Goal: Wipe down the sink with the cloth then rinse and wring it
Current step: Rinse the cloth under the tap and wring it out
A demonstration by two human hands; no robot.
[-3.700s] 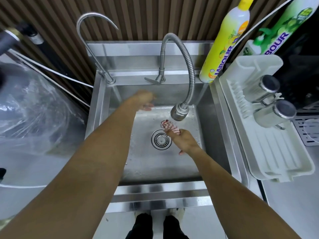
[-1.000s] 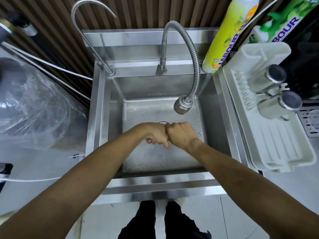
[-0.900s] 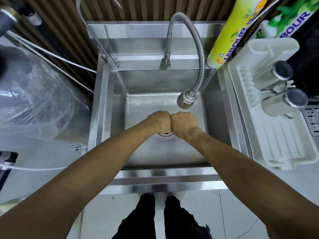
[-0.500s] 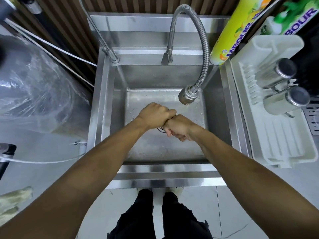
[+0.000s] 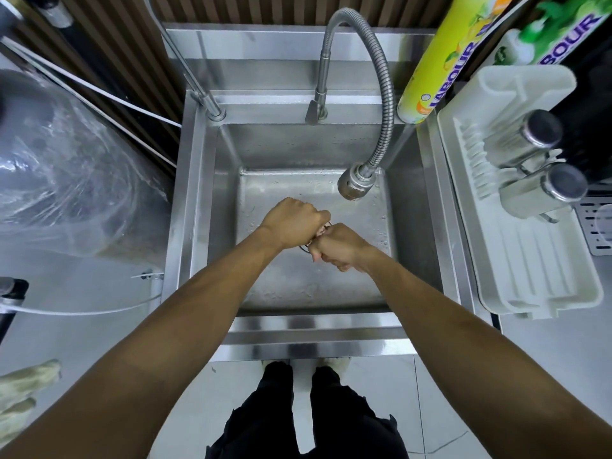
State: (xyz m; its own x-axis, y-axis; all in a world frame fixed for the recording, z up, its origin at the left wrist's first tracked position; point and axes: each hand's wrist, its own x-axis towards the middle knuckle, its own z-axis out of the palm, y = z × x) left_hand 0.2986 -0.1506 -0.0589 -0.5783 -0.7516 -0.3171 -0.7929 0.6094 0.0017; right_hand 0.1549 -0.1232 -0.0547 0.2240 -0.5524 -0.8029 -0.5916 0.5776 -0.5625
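Both fists clenched on cloth (image 5: pixel 322 230), left hand (image 5: pixel 291 223), right hand (image 5: pixel 341 246), above sink (image 5: pixel 198 200)

Single head-worn view: looks steeply down from above onto the sink (image 5: pixel 198 200), close in, faucet (image 5: pixel 356 183) at far side.

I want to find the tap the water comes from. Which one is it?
Look at the steel sink. Two taps stand on its back ledge. The one you want is the bendy tap in the middle, with a ribbed hose that loops over to a fat round head; the thin tap in the left corner is smooth and skinny.
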